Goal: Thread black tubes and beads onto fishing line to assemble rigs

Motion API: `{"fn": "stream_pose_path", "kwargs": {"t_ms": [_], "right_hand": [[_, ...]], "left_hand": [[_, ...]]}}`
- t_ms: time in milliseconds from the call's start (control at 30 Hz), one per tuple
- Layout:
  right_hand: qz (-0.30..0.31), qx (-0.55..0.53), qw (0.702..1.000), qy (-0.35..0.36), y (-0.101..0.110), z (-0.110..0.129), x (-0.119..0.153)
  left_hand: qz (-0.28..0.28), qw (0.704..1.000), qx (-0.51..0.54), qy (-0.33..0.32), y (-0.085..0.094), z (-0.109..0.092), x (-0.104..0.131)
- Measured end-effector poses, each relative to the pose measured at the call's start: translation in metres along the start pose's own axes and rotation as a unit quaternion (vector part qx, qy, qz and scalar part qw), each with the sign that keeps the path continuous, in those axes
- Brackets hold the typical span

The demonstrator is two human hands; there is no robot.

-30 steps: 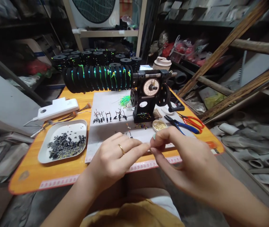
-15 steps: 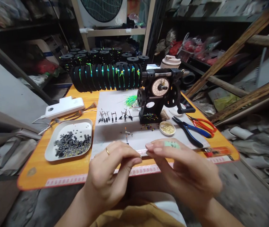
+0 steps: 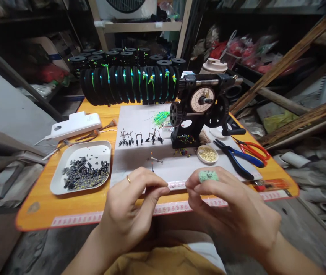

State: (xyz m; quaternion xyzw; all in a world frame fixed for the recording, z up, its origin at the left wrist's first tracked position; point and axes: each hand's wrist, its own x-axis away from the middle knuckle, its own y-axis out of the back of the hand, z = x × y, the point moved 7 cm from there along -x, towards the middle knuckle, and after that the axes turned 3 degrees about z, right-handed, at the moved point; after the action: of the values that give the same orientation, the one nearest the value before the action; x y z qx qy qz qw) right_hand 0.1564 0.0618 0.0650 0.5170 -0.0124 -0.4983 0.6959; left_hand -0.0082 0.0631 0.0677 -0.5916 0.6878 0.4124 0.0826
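Observation:
My left hand point(image 3: 132, 210), with a ring on one finger, has thumb and forefinger pinched together above the near edge of the board. Opposite it, my right hand point(image 3: 231, 206) also pinches, a green patch wrapped on one finger. A small gap separates the fingertips; whatever they hold is too fine to make out. Just beyond lies a small float-like piece point(image 3: 152, 158) with an orange tip. Behind it several small black cylinders on thin stems point(image 3: 138, 139) stand on the white board point(image 3: 132, 168). A dish of tiny gold pieces point(image 3: 208, 154) sits beyond my right hand.
A white tray point(image 3: 54, 181) of small black parts is at left, near a white power strip point(image 3: 75, 126). A hand-cranked winder point(image 3: 193, 122) carries black spools point(image 3: 128, 86). Pliers point(image 3: 234, 162), red-handled scissors point(image 3: 256, 151) and an orange cutter point(image 3: 274, 184) lie right.
My hands have drawn apart, the right one moving right, so the gap between the fingertips is wider. My right fingers are more curled in. The view has shifted slightly.

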Motion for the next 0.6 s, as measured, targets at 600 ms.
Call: {"fn": "stream_pose_path", "kwargs": {"t_ms": [600], "right_hand": [[-0.013,0.052,0.996,0.070,-0.017,-0.001,-0.001]], "left_hand": [[0.023,0.995,-0.074,-0.070,-0.015,0.007,0.001]]}}
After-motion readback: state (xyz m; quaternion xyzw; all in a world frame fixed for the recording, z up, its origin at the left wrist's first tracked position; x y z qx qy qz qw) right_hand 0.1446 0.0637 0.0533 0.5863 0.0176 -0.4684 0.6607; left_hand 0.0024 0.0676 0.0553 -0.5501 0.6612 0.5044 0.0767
